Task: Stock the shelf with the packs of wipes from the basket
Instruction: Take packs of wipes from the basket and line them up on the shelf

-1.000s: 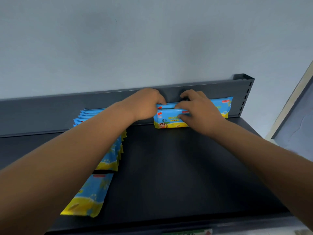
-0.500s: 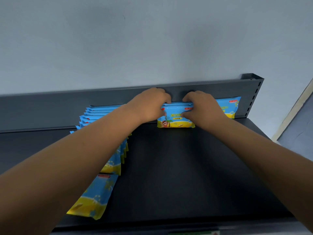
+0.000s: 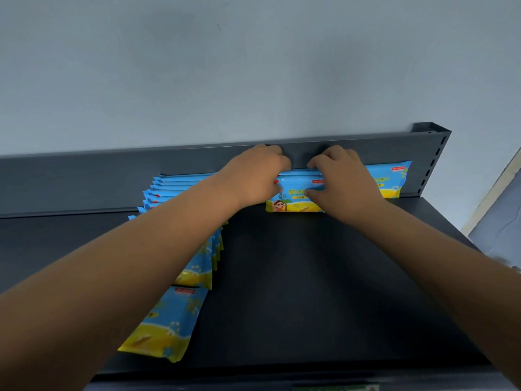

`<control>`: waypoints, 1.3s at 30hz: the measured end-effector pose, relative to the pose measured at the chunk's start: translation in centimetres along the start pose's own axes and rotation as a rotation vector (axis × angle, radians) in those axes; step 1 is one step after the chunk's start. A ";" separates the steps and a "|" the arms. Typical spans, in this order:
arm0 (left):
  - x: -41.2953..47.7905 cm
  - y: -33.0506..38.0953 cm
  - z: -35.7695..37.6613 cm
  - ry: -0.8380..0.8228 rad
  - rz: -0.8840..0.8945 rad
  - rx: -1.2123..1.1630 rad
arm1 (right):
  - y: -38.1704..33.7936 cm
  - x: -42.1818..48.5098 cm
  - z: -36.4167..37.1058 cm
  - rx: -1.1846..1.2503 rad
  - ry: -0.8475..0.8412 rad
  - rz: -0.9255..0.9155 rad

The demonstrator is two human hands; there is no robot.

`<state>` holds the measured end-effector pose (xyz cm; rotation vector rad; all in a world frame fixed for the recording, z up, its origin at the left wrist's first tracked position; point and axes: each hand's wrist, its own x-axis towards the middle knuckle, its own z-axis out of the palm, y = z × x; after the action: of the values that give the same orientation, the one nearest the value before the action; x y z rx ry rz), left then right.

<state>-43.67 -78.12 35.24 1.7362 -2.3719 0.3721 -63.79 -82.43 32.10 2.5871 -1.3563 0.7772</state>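
Observation:
A blue and yellow pack of wipes [image 3: 296, 197] stands on edge against the back panel of the dark shelf [image 3: 310, 277]. My left hand [image 3: 253, 176] grips its left end and my right hand [image 3: 344, 182] grips its right part, fingers curled over the top. Right behind it another pack [image 3: 394, 179] leans on the back panel. To the left, a row of several upright packs [image 3: 180, 187] runs forward, partly hidden by my left forearm. One pack [image 3: 166, 323] lies flat near the front edge. The basket is out of view.
The shelf's back panel [image 3: 84, 182] runs the full width, with a slotted upright [image 3: 434, 159] at the right end. A pale wall rises behind. The shelf's front lip [image 3: 282, 376] is near the bottom of the frame.
Both hands have closed in on the pack and pressed it back toward the rear panel. The view has tilted a little, so the shelf sits slightly lower right in frame.

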 end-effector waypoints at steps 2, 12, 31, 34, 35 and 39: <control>-0.1 0.0 0.0 0.009 0.003 -0.004 | -0.1 -0.2 -0.1 -0.016 0.006 -0.010; -0.9 0.1 -0.6 0.040 -0.031 -0.036 | -0.9 -0.5 -0.4 -0.042 0.068 -0.024; -28.1 -1.7 -6.0 0.152 -1.060 -0.500 | -17.2 -10.5 -3.3 0.228 -0.489 -0.191; -29.7 -0.9 -4.5 -0.090 -1.047 -0.506 | -19.2 -11.2 -3.0 0.201 -0.593 -0.071; -30.0 -0.6 -4.2 -0.110 -1.023 -0.524 | -19.8 -11.5 -2.8 0.245 -0.611 -0.006; -30.8 -0.7 -3.5 -0.039 -1.021 -0.729 | -20.9 -12.1 -1.5 0.633 -0.645 0.346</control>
<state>-33.72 -49.23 29.74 2.1724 -1.0815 -0.5902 -53.36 -60.67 30.16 3.3334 -2.0493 0.4640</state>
